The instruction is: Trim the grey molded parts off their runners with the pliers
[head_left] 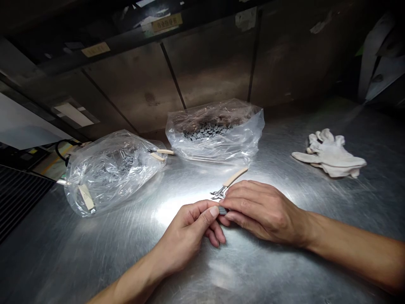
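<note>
Near the middle of the metal table, my left hand [196, 223] pinches a small grey piece [222, 210] between thumb and index finger. My right hand [262, 211] meets it from the right, its fingertips at the other side of the same piece. Cutting pliers [218, 193] with pale handles show just beyond the fingers of my right hand, jaws pointing left. One handle sticks out above that hand, and the rest is hidden behind it.
An open plastic bag [215, 145] of small grey pieces stands at the back. Another clear bag [107, 177] lies left, with a pale-handled tool [158, 155] at its right edge and a cutter [86, 197] on it. White gloves [332, 155] lie right on the metal table [284, 278].
</note>
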{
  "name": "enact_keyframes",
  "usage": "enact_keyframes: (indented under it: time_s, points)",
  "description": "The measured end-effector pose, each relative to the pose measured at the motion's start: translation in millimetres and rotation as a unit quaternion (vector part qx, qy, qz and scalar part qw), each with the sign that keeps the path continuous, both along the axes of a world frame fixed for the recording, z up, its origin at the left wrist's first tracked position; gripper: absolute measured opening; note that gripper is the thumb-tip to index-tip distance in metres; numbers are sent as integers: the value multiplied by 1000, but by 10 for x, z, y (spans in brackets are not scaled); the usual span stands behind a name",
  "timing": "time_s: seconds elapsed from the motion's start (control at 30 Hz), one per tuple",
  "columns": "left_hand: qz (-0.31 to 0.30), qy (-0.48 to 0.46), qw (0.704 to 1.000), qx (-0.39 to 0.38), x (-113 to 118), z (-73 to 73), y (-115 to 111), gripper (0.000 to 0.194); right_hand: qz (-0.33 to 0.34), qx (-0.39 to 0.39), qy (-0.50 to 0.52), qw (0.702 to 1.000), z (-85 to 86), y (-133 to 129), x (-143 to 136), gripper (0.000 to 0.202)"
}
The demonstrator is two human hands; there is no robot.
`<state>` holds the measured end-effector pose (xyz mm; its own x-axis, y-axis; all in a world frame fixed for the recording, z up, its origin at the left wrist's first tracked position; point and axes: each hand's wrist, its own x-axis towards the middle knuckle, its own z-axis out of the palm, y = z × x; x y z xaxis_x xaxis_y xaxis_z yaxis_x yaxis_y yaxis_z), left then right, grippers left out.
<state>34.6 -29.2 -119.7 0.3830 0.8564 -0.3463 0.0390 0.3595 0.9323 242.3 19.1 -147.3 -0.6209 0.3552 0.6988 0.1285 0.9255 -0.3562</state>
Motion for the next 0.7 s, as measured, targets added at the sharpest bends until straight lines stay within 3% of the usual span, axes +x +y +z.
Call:
enact_keyframes:
  time_s: [0.33, 0.7]
  points:
    - [-13, 40, 999, 18, 4, -8, -16, 40, -8, -19, 0, 1000, -16, 10, -2, 11]
    - [-78, 136, 982, 104, 3, 5, -125, 43, 16, -63, -38, 997, -16, -9, 0, 20]
